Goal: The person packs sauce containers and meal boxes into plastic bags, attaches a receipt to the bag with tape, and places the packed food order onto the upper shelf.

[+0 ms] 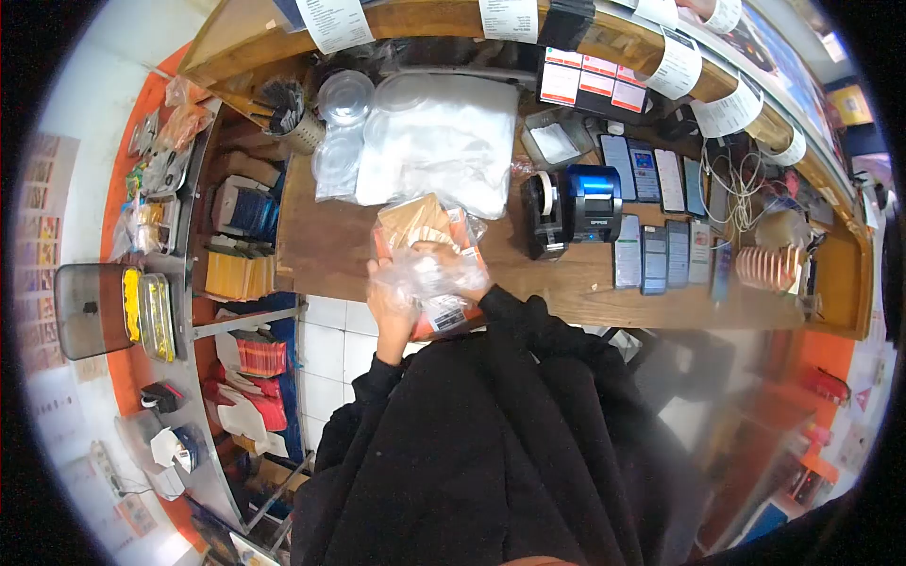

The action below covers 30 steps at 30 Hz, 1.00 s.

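Observation:
A clear plastic bag lies bunched over a brown and orange package at the front edge of the wooden counter. At the bag's left side, my left hand has its fingers closed on the plastic. On the other side my right hand grips the bag too, its fingers partly hidden by the crinkled film. A white label with black print shows at the package's near end. Behind my hands is a wide stack of clear plastic bags.
Clear round lids sit left of the stack. To the right stand a tape dispenser and a blue-black receipt printer, then several phones and tangled white cables. Receipts hang from the shelf; left shelves hold yellow packets.

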{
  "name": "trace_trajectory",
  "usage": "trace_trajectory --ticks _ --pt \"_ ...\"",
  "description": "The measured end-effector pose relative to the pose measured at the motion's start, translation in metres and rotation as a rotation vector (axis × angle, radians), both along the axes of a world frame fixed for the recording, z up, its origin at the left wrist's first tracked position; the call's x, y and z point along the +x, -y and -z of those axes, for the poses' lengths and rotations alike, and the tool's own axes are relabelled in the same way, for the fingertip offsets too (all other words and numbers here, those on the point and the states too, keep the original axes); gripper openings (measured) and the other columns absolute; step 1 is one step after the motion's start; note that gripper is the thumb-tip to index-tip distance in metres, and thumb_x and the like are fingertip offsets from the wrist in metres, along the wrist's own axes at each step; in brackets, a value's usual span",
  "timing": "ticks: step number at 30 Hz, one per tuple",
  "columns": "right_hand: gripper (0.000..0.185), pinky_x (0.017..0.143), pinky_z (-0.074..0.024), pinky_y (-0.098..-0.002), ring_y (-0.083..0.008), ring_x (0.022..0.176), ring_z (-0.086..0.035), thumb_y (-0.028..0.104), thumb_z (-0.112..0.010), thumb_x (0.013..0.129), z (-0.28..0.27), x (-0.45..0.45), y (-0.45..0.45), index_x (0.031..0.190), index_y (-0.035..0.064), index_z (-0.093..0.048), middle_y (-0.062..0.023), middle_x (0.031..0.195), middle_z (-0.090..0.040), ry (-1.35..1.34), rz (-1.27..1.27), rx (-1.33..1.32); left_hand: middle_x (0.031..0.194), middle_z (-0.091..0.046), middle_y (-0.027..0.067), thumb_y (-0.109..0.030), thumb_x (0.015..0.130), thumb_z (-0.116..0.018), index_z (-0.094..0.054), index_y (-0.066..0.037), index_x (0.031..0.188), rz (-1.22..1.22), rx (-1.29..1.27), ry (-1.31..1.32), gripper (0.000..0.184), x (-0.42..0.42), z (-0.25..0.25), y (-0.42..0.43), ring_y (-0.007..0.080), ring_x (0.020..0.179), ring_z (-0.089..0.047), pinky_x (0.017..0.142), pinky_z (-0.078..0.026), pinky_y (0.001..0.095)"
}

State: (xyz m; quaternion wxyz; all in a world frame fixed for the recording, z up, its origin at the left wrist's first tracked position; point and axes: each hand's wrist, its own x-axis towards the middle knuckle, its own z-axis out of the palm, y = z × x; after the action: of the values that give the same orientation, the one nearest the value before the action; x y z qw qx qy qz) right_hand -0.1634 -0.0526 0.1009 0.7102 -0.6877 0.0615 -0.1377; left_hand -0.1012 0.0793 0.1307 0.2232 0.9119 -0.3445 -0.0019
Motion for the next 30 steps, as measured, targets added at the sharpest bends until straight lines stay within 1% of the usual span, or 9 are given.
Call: trace_trajectory --ticks 3,5,7,10,14,19,23,25,30 --pt "0.02 0.081 -0.0414 -0.0363 -0.029 0.092 -0.054 0.008 -0.059 0.073 0.006 -0.003 0.0 0.091 -0.001 -0.057 -0.0184 0.096 -0.057 -0.008 0.069 -0.548 0.103 -0.051 0.023 -0.008 0.075 -0.052 -0.051 0.001 0.104 0.196 -0.09 -0.291 0.031 0.007 0.014 -0.011 0.0387 0.093 -0.046 0.078 -0.035 0.0469" --pt "0.014 0.072 -0.0443 -0.0365 -0.0328 0.079 -0.056 0.005 -0.058 0.073 0.003 -0.01 -0.003 0.085 -0.0011 -0.059 -0.0174 0.083 -0.059 0.029 0.045 -0.566 0.095 -0.057 0.0221 -0.009 0.08 -0.051 -0.057 0.003 0.093 0.26 -0.256 -0.111 0.019 0.015 0.04 -0.005 0.0304 0.088 -0.053 0.073 -0.04 0.0421" --pt "0.008 0.065 -0.0451 -0.0356 -0.0322 0.069 -0.057 0.002 -0.057 0.073 0.006 -0.012 -0.013 0.08 -0.0003 -0.061 -0.0154 0.074 -0.059 0.027 0.258 -0.464 0.074 -0.06 0.0185 -0.017 0.077 -0.057 -0.06 0.0 0.091 0.014 -0.354 -0.332 0.022 0.014 0.04 0.008 0.035 0.062 -0.056 0.057 -0.044 0.0391" --pt "0.012 0.064 -0.047 -0.0331 -0.0274 0.072 -0.06 -0.001 -0.057 0.073 0.012 -0.014 -0.022 0.084 0.0007 -0.062 -0.0137 0.08 -0.062 0.055 0.31 -0.47 0.072 -0.062 0.0171 -0.025 0.075 -0.064 -0.061 0.001 0.091 -0.104 -0.272 -0.549 0.031 0.022 0.001 0.014 0.0253 0.061 -0.06 0.055 -0.045 0.0348" --pt "0.018 0.065 -0.0492 -0.0283 -0.0212 0.074 -0.063 -0.005 -0.059 0.072 0.007 -0.019 -0.028 0.09 -0.001 -0.062 -0.0135 0.081 -0.064 0.101 0.297 -0.447 0.073 -0.063 0.0142 -0.021 0.064 -0.075 -0.06 0.002 0.09 -0.264 -0.184 -0.983 0.039 0.05 0.011 0.01 0.0168 0.064 -0.06 0.061 -0.049 0.031" --pt "0.019 0.07 -0.0488 -0.0328 -0.0231 0.074 -0.062 0.004 -0.063 0.074 0.008 -0.021 -0.019 0.093 0.0044 -0.059 -0.0101 0.083 -0.063 0.176 0.145 -0.563 0.095 -0.06 0.0088 -0.014 0.065 -0.074 -0.052 0.002 0.109 0.277 -0.468 -1.019 0.052 0.073 0.055 -0.002 0.0153 0.076 -0.057 0.067 -0.049 0.0232" --pt "0.018 0.062 -0.0487 -0.0305 -0.0226 0.073 -0.06 0.008 -0.063 0.071 0.003 -0.004 0.002 0.089 0.0039 -0.06 -0.006 0.076 -0.06 0.376 -0.175 -0.9 0.096 -0.06 0.0112 -0.01 0.07 -0.07 -0.055 0.007 0.099 0.208 -0.375 -1.327 0.036 0.07 0.019 -0.019 0.0182 0.084 -0.06 0.073 -0.05 0.0238" --pt "0.015 0.061 -0.0475 -0.0305 -0.0226 0.071 -0.059 0.009 -0.063 0.07 -0.002 0.007 0.001 0.084 0.0047 -0.061 -0.0056 0.074 -0.058 0.381 -0.19 -0.837 0.095 -0.059 0.0141 -0.006 0.078 -0.061 -0.054 0.008 0.099 -0.196 -0.499 -1.618 0.026 0.056 0.026 -0.034 0.02 0.09 -0.059 0.079 -0.05 0.0253" --pt "0.008 0.059 -0.0458 -0.027 -0.0181 0.067 -0.057 0.005 -0.065 0.07 -0.003 0.015 0.002 0.078 0.0035 -0.064 -0.0071 0.072 -0.058 0.027 -0.178 -0.45 0.099 -0.057 0.0198 -0.003 0.086 -0.049 -0.049 0.014 0.103 -0.559 -1.051 -1.468 0.024 -0.02 0.019 -0.03 0.0232 0.092 -0.059 0.082 -0.05 0.0256"
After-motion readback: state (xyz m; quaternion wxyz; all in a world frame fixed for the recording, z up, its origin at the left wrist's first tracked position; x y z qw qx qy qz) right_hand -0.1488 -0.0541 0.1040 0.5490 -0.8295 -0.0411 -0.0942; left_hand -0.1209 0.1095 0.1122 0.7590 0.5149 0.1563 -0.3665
